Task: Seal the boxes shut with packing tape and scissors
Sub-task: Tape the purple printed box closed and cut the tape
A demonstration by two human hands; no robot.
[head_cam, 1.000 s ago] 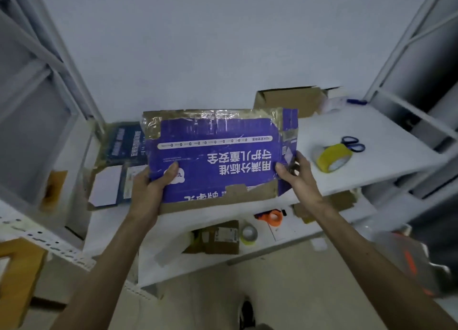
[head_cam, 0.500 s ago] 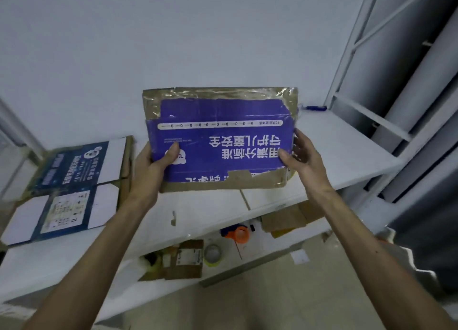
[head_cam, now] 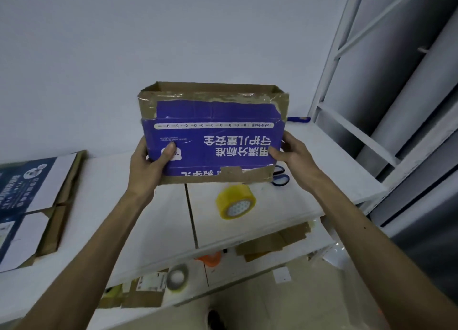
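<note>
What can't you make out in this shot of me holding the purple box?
Head view only:
1. Blades of the scissors: hidden by the purple box; only the blue handles show.
2. Inside of the purple box: its front wall blocks it.
3. Fingers of the left hand and right hand: hidden behind the box.
4. The flattened carton: cut off by the left edge.

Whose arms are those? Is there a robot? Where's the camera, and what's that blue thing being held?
No machine here: those are a person's bare hands. The camera sits on their head and looks down, so you see both arms reaching out. The left grip and right grip hold the ends of a blue cardboard box, its top open, above a white shelf. On the shelf lie a yellow tape roll and blue-handled scissors, partly hidden behind the box. Flattened boxes lie at the left.
</note>
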